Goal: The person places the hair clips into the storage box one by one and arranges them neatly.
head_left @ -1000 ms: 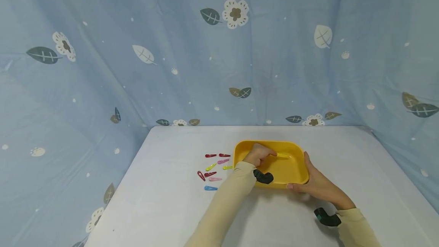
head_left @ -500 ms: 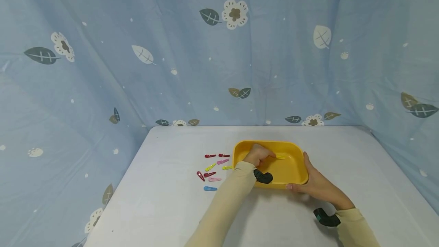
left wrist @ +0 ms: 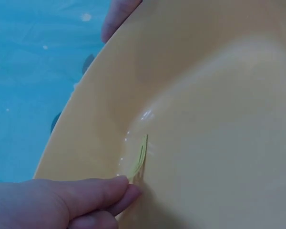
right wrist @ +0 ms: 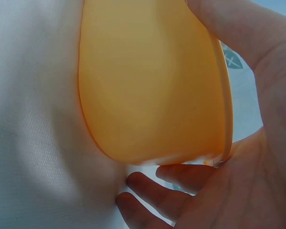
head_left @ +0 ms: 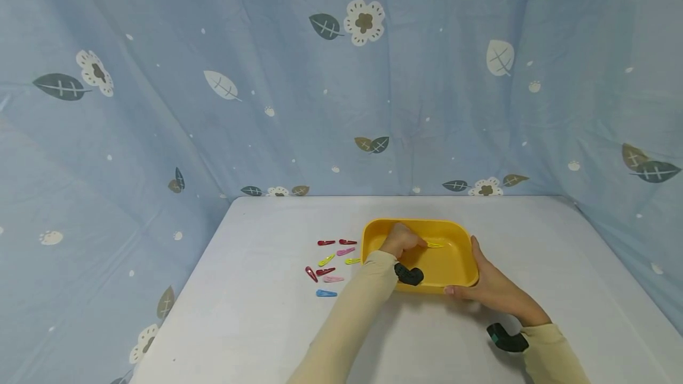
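Left wrist view — pinching one end of a yellow clip (left wrist: pixel 142 155) inside the yellow-orange tub (left wrist: pixel 214 143) with left hand (left wrist: pixel 76 204), and with right hand (head_left: pixel 493 286) curved wide round the tub's end — probably risking a dropped clip from so slim a hold.

Soft-lit table (head_left: pixel 251 319), faint shadow beside my sleeve (head_left: pixel 351 319), glints in the tray (left wrist: pixel 219 124), left wrist view dim, hazy

White table (head_left: pixel 256 325), bearing: one yellow tray (head_left: pixel 443 271), far half, slightly right of centre; left of it, nine loose hair clips: four red clips (head_left: pixel 326 243), two pink clips (head_left: pixel 333 279), two yellow clips (head_left: pixel 326 260), one blue clip (head_left: pixel 326 293), nearest.
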Tool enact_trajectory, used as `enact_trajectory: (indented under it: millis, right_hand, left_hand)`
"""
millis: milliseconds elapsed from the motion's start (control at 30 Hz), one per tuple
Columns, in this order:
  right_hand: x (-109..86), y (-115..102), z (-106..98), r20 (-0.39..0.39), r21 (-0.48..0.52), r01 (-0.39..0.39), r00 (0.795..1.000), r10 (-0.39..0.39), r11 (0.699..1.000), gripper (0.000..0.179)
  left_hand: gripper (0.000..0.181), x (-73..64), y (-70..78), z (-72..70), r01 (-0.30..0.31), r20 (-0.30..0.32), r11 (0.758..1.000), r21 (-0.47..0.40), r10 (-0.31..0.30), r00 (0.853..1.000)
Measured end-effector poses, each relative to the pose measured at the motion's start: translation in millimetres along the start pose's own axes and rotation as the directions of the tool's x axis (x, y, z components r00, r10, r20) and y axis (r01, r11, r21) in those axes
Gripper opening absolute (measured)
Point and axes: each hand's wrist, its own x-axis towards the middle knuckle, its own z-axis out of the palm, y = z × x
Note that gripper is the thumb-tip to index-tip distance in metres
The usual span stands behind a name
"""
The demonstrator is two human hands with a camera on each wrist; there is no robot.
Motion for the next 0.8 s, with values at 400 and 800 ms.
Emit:
enact_trajectory:
  millis: [400,800]
  right_hand:
    - [0.6,-2,1,0.003,0.004,0.008,1.0,-0.008,1.0,0.136]
    - [-2.3,-1,0,0.014,-0.002,0.01,1.0,-0.01,1.0,0.135]
  left_hand:
    - [0.022,-2.7,0.7,0.6,-0.015,-0.052,0.998,0.058,0.018,0.998]
    - [0.047,-10.4,6.4,-7.1,-0.034,-0.054,0.999,0.011,0.035,0.998]
